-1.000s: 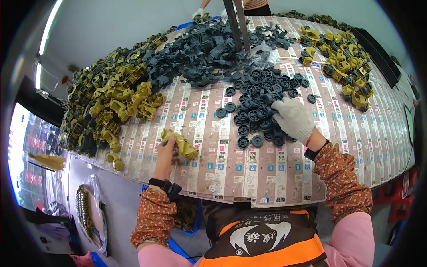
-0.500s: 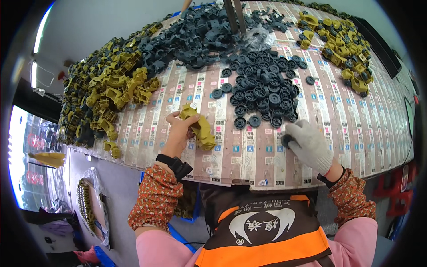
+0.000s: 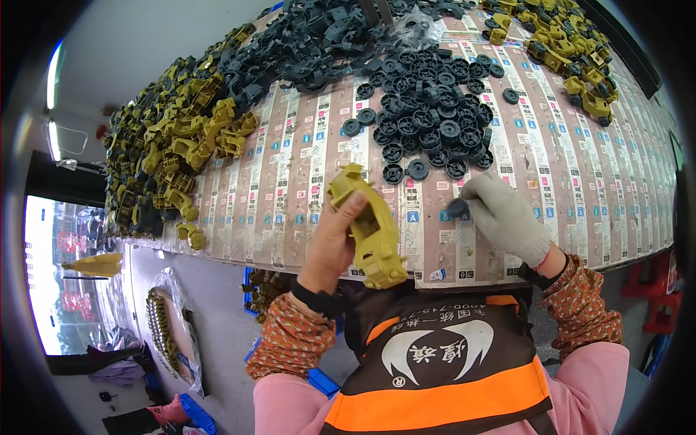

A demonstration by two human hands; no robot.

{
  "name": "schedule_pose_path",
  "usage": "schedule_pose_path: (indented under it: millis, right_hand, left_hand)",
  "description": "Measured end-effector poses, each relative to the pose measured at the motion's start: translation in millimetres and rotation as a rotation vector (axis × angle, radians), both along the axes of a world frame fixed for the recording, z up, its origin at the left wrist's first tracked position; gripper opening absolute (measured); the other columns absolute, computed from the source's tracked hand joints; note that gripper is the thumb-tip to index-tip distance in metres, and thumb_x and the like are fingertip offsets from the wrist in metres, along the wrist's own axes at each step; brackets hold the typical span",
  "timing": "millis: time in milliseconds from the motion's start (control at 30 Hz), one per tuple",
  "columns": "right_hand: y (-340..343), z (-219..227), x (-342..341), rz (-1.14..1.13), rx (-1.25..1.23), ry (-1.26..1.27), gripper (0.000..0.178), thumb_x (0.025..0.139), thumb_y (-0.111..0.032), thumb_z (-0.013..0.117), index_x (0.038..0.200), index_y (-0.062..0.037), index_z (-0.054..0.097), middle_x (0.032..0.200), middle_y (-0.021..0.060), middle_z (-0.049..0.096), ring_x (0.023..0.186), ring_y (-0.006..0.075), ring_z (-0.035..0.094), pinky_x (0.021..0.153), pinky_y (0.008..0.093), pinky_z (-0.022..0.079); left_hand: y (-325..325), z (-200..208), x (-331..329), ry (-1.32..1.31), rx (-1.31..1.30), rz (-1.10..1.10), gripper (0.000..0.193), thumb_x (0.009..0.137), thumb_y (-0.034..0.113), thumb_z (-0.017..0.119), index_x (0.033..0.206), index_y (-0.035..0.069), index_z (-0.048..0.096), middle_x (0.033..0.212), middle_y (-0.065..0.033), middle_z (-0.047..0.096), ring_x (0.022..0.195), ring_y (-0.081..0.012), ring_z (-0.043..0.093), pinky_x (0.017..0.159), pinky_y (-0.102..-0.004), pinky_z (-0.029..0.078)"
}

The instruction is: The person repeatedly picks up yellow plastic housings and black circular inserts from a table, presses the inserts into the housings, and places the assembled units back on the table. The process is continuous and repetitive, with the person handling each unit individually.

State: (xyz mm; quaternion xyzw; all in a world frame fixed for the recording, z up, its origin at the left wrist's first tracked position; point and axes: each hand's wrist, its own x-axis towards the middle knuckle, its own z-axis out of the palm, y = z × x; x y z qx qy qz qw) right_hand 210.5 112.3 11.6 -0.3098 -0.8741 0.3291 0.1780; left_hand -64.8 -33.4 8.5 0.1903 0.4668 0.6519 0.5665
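Observation:
My left hand [image 3: 330, 243] is bare and grips a yellow plastic toy truck body [image 3: 378, 246] near the table's front edge. Its thumb lies over the top of the body, which tilts with its lower end toward me. A pale knitted glove covers my right hand [image 3: 505, 223], whose fingertips pinch a small black toy wheel [image 3: 457, 209] just above the tabletop. The wheel and the yellow body are apart. Beyond both hands lies a heap of black spoked wheels [image 3: 428, 119], with a few single ones around it.
More yellow truck bodies [image 3: 188, 141] pile up at the left, and others with wheels [image 3: 558, 51] lie at the back right. Dark plastic parts [image 3: 304, 47] cover the far middle beside a clear bag [image 3: 417, 30]. Red stools [image 3: 652, 293] stand right of the striped tabletop [image 3: 275, 192].
My left hand has brought the yellow body to the right and nearer to me, turning it. The right hand, still pinching the wheel, has moved slightly. The view has shifted too.

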Motion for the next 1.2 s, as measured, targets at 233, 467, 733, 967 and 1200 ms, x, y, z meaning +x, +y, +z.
schedule_pose_path:
  millis: [233,467,733,967,1200]
  right_hand:
    - [-17,-3,-6,0.113,0.164,-0.119,0.024,0.089,-0.006,0.065,0.113,-0.0053,0.064,0.104,0.0167,0.063,0.097,0.0393,0.065,0.082,0.0474,0.054]
    - [-28,13,-26,0.201,0.178,-0.123,0.024,0.086,-0.009,0.069,0.109,-0.0037,0.063,0.103,0.0168,0.063,0.096,0.0378,0.067,0.079,0.0470,0.056]
    - [-39,1,-41,0.234,0.095,-0.088,0.032,0.091,-0.010,0.069,0.121,-0.0010,0.063,0.105,0.0177,0.065,0.100,0.0352,0.067,0.088,0.0422,0.056]
    - [-48,22,-38,-0.011,-0.884,0.274,0.043,0.104,-0.014,0.060,0.143,0.0025,0.055,0.121,0.0149,0.068,0.107,0.0194,0.068,0.094,0.0333,0.056]
    - [-67,17,-39,-0.135,-0.968,0.444,0.045,0.103,-0.013,0.062,0.144,0.0039,0.054,0.117,0.0145,0.071,0.098,0.0160,0.069,0.087,0.0324,0.058]
  left_hand:
    - [-12,-8,38,-0.098,-0.068,-0.059,0.040,0.102,0.021,0.068,0.135,0.002,0.057,0.124,-0.0106,0.068,0.108,-0.0207,0.071,0.092,-0.0377,0.063]
    - [-29,-26,35,-0.066,-0.168,-0.042,0.053,0.101,0.016,0.069,0.147,0.008,0.044,0.128,-0.0134,0.066,0.110,-0.0231,0.069,0.091,-0.0410,0.062]
    - [-47,-20,43,-0.116,-0.167,-0.042,0.054,0.104,0.040,0.067,0.143,0.006,0.051,0.120,-0.0104,0.068,0.102,-0.0199,0.071,0.081,-0.0365,0.064]
    - [-45,1,72,-0.001,-0.175,-0.059,0.059,0.107,0.050,0.060,0.146,0.008,0.048,0.120,-0.0095,0.067,0.101,-0.0204,0.072,0.081,-0.0366,0.064]
    - [-39,-10,78,0.159,-0.031,-0.074,0.068,0.107,0.024,0.066,0.159,0.009,0.024,0.137,-0.0089,0.054,0.123,-0.0172,0.058,0.105,-0.0342,0.051]
